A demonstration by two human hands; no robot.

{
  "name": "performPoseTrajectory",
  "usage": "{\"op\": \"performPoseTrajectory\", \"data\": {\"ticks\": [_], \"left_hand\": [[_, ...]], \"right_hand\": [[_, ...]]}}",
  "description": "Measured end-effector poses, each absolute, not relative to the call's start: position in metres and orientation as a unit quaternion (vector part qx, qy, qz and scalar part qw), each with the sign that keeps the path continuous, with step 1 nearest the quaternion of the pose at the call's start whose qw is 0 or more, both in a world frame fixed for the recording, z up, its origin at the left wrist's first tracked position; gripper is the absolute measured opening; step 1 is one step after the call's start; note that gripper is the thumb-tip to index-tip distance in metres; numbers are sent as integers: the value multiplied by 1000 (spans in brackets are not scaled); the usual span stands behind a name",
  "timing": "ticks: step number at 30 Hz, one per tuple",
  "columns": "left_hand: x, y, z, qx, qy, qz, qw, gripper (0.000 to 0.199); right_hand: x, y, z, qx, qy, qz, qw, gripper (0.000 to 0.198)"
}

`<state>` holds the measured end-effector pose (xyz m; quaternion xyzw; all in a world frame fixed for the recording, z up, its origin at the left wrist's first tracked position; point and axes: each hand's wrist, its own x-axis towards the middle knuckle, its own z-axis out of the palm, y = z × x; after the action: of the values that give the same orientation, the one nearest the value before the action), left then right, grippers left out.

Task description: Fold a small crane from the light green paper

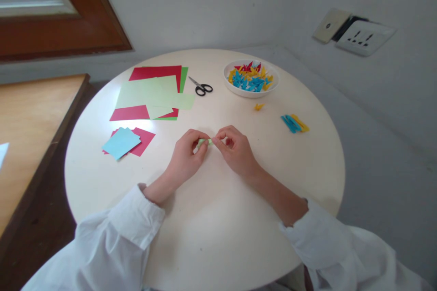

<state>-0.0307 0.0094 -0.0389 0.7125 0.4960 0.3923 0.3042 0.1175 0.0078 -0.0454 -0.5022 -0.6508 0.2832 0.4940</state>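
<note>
Paper (200, 142), pale green and small, sits between my fingertips over the middle of the white table (211, 241) in the head view, the only angle on the scene. My left hand (191, 151) has thumb and forefinger closed on it, the other fingers curled in; my right hand (235, 150) is nearly closed too, thumb and forefinger drawn together at its right end, though my fingers hide most of the piece and I cannot tell how firm that hold is. The likeliest trouble, I judge, is right here: with so little showing, an edge could slip out of line unseen, and a pull from both sides could crease or tear it. Beyond my right hand, a loose yellow folded piece (259, 107) lies near the white dish (251, 94) of red, yellow and blue ones, light enough that a stray knuckle might flick it away. Blue strips (291, 124) and yellow strips (300, 123) to the right could scatter under a careless arm. On my left, a wide cuff (139, 218) might drag the light-blue squares (121, 142) askew if I swing outward, while scissors (202, 89) rest near the large sheets (146, 93), where a hasty reach could snag both.
</note>
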Motion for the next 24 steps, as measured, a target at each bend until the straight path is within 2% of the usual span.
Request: {"op": "performPoseTrajectory", "data": {"ticks": [10,18,24], "left_hand": [[-29,8,-31,705,500,403,301,17],[-31,5,-27,629,523,373,437,40],[-30,5,-25,636,539,348,429,43]], "right_hand": [[115,6,-47,-512,-648,305,476,11],[121,8,-46,-534,-643,257,485,11],[120,8,-48,-551,-631,252,484,10]]}}
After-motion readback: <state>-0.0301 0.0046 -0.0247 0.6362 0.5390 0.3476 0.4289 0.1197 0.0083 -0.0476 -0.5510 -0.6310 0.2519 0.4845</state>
